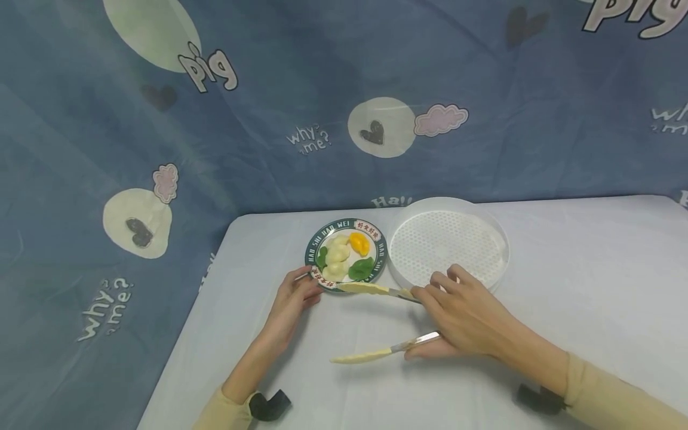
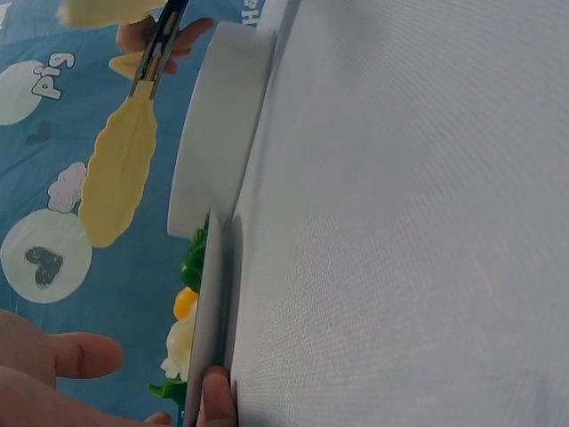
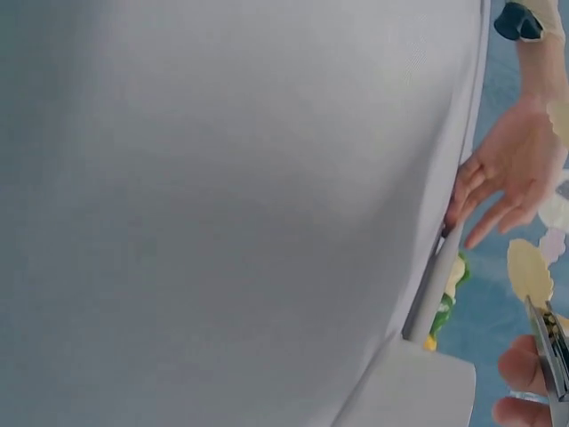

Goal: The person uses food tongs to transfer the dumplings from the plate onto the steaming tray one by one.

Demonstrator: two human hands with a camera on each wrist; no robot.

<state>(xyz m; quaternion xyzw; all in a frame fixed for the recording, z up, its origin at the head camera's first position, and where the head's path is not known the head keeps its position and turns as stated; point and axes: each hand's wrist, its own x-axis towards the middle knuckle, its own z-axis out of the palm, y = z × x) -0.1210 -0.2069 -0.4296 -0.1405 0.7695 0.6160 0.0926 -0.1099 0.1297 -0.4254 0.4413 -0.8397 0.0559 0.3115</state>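
Being steadied, presumably, the round green-rimmed plate (image 1: 381,253) is pinched by the left hand (image 1: 290,301); yellow-tipped metal tongs (image 1: 371,288) are held spread by the right hand (image 1: 464,313).

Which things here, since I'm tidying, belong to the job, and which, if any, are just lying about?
In the job:
tongs, in the right hand
plate, held by the left hand
food on it
tray, probably

Just there, not loose:
table
backdrop

In the head view, the right hand (image 1: 461,313) hides the tongs' (image 1: 396,347) back end.
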